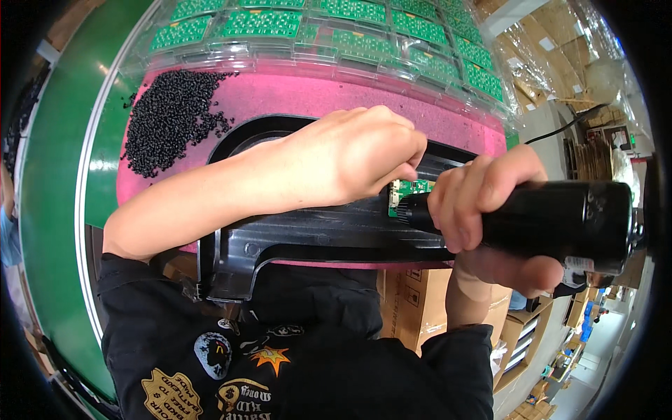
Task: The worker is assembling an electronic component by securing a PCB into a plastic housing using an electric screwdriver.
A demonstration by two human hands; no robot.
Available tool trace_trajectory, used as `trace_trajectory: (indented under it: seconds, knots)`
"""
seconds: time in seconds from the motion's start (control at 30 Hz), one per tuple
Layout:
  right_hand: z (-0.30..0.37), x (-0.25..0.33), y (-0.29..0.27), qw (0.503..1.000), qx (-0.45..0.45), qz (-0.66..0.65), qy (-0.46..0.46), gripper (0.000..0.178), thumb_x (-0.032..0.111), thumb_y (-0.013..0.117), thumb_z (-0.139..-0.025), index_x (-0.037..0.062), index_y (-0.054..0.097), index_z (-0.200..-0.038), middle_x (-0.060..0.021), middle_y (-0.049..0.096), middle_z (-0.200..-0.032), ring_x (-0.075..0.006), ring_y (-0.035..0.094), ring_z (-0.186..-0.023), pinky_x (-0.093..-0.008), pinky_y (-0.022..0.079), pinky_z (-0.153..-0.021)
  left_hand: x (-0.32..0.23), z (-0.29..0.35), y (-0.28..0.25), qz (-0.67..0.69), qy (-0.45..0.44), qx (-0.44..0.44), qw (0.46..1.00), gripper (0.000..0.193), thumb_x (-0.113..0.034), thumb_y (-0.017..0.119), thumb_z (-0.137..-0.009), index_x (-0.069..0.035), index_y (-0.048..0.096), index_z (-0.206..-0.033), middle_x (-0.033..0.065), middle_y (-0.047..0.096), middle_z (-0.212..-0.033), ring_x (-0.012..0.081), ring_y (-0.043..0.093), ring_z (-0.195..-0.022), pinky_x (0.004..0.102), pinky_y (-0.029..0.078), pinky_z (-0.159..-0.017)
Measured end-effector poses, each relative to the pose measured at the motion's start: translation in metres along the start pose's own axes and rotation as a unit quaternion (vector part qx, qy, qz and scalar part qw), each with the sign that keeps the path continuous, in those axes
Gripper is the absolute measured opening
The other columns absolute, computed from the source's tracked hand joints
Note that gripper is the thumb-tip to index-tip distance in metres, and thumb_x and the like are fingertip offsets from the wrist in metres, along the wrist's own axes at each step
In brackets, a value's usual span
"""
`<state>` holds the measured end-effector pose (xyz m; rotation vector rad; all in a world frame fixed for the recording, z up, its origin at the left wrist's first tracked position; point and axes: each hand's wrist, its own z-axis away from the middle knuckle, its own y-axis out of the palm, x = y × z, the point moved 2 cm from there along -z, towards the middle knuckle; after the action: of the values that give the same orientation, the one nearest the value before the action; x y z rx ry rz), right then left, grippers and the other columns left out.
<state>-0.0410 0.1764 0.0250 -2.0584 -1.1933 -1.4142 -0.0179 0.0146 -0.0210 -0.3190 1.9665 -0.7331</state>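
Observation:
My right hand (490,199) is wrapped round a black electric screwdriver (567,224), which lies nearly level with its ribbed nose pointing left. That nose reaches the edge of a small green circuit board (413,186), which is in a long black plastic housing (329,234). My left hand (374,150) is closed above the housing, just left of the board. Its fingertips are curled out of sight, so I cannot see what they hold. The screwdriver and my right hand cover part of the board.
A heap of tiny black pieces, perhaps screws, (168,119) lies on the pink mat (280,91) at the left. Clear plastic trays (308,52) with several green boards stand along the back. A cardboard box (420,308) is below the mat's front edge. A black cable (570,124) runs at the right.

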Motion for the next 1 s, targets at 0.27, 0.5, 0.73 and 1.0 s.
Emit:
trace_trajectory:
  seconds: [0.27,0.5,0.73,1.0]
  knots:
    - [0.009,0.016,-0.010,0.992,-0.043,-0.018,-0.113,0.065,0.066,0.071,-0.075,0.0081,0.050,-0.095,0.0028,0.053,-0.062,-0.0102,0.050,-0.044,-0.0260,0.042,-0.049,-0.002,0.002,0.000,0.000,-0.018,0.087,0.996,0.018,-0.006,0.073,-0.078,0.005,0.060,-0.081,0.0170,0.063,-0.078,0.0359,0.063,-0.076,0.0425,0.048,-0.065]
    - [0.006,0.048,-0.024,0.978,-0.055,-0.035,-0.200,0.052,0.053,0.067,-0.077,0.0088,0.048,-0.097,0.0042,0.053,-0.065,-0.0068,0.050,-0.045,-0.0244,0.042,-0.053,-0.012,-0.009,-0.004,0.099,0.044,0.065,0.992,0.016,-0.001,0.073,-0.077,0.005,0.063,-0.088,0.0138,0.064,-0.080,0.0301,0.065,-0.073,0.0355,0.049,-0.061]
    - [0.017,0.050,-0.035,0.974,-0.054,-0.045,-0.217,0.052,0.050,0.070,-0.075,0.0084,0.048,-0.099,0.0032,0.055,-0.066,-0.0087,0.052,-0.049,-0.0261,0.046,-0.057,-0.014,-0.009,-0.001,0.118,0.034,0.071,0.990,0.014,0.002,0.072,-0.079,0.006,0.062,-0.088,0.0125,0.064,-0.082,0.0249,0.064,-0.071,0.0329,0.051,-0.063]
    - [0.027,0.057,-0.044,0.977,-0.054,-0.005,-0.204,0.054,0.051,0.070,-0.076,0.0085,0.048,-0.100,0.0030,0.055,-0.068,-0.0084,0.053,-0.050,-0.0257,0.046,-0.057,-0.018,-0.010,-0.004,0.106,0.040,0.062,0.992,0.016,-0.001,0.076,-0.076,0.004,0.064,-0.086,0.0109,0.066,-0.081,0.0247,0.066,-0.074,0.0322,0.052,-0.065]
